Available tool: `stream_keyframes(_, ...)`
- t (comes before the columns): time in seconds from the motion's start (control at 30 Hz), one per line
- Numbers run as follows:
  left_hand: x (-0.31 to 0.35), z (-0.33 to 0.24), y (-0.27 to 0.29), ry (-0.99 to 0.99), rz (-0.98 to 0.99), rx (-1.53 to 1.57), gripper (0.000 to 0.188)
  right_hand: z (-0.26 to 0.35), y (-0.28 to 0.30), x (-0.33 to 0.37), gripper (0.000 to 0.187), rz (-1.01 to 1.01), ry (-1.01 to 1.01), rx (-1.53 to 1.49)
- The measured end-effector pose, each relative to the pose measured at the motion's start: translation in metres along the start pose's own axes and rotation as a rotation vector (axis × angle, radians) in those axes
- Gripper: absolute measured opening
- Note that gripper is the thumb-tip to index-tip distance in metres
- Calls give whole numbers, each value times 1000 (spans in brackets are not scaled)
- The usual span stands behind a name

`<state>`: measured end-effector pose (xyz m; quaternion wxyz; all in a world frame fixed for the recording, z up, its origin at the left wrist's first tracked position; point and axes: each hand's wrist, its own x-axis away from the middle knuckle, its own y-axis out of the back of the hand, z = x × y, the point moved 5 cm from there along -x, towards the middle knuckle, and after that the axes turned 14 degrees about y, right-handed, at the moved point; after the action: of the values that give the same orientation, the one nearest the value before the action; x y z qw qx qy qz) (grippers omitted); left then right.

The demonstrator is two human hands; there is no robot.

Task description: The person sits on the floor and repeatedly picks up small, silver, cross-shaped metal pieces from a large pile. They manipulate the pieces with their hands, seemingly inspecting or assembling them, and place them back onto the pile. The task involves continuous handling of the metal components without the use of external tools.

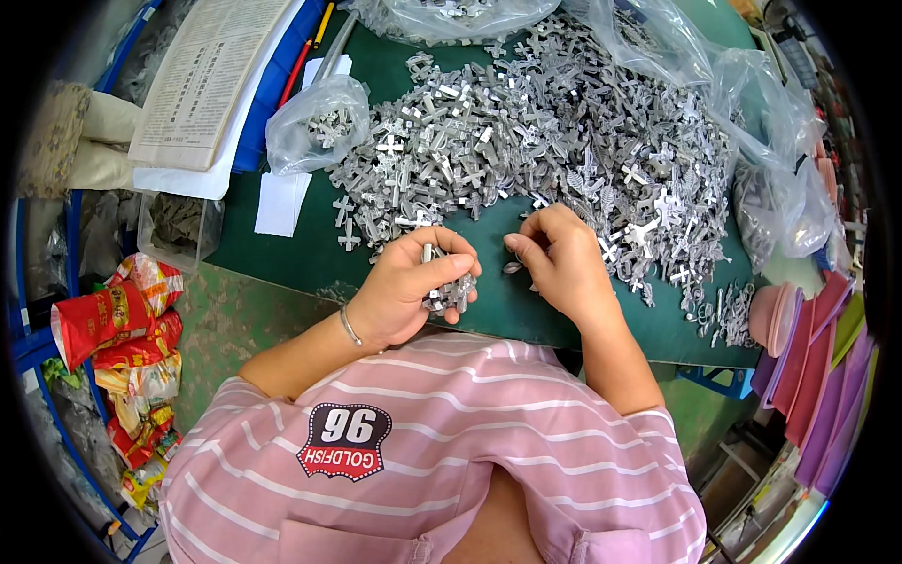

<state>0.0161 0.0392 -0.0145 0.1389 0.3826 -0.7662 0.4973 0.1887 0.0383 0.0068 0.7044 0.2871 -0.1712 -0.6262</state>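
My left hand (395, 289) is closed around a bunch of small grey metal pendants (440, 293), some with straight bar shapes, near the table's front edge. To its right, my right hand (570, 271) is curled, thumb and forefinger close together. A small dark metal piece (512, 267) shows just below that thumb; whether the fingers hold it I cannot tell. Beyond both hands spreads a large heap of silver-grey metal pendants (526, 122), many of them crosses, on the green tabletop (432, 341).
A clear bag of pendants (319, 127) and white paper slips (280, 204) lie at left, by a blue tray (249, 141) with printed sheets (202, 85). Plastic bags (780, 207) edge the heap at right. Pink and purple bins (775, 315) stand right, red packets (117, 324) left.
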Motion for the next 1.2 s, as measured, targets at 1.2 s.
stream_keyframes(1.2, 5, -51, -55, -1058, -146, -890, 4, 25, -39, 5, 40, -253, -380, -1836)
